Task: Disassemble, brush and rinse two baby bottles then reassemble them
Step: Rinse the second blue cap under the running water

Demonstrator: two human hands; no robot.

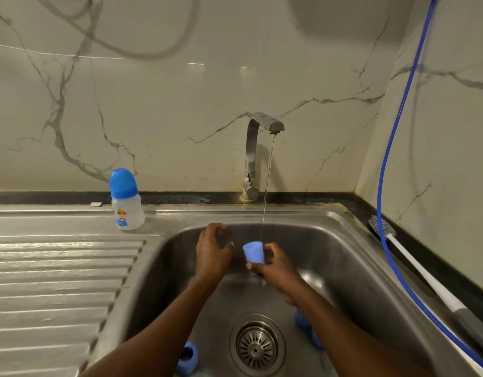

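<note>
Cap (253, 253), blue, held in the right hand (275, 269). Fingers wrap its lower end, open mouth up, long axis near upright with a slight lean toward the left hand (213, 253). Cap sits just above and left of the right knuckles, over the sink (343, 254).

Stream (266, 186) from the tap (263, 123) is thin. It drops at the cap's rim on the side nearest the right fingers, right at the edge rather than centred.

Left hand is just beside the cap, not touching it, fingers curled. Something clear may be in it; cannot tell.

Step in hand: rinsing the cap, judged. What matters next is mouth versus stream. Shifting the cap a little away from the left hand would likely centre the water in the mouth. The right hand is the nearer one and already has it.

Ring (187, 357) lies in the sink below the left forearm. More blue parts (303, 319) lie under the right forearm, partly hidden, near the drain (258, 346).

Second bottle (127, 202) is well off beyond the left hand, upright on the drainboard, fully assembled. So the task looks less than half done.

Brush (382, 225) lies on the counter, well out past the right hand, beside the hose (384, 159).
</note>
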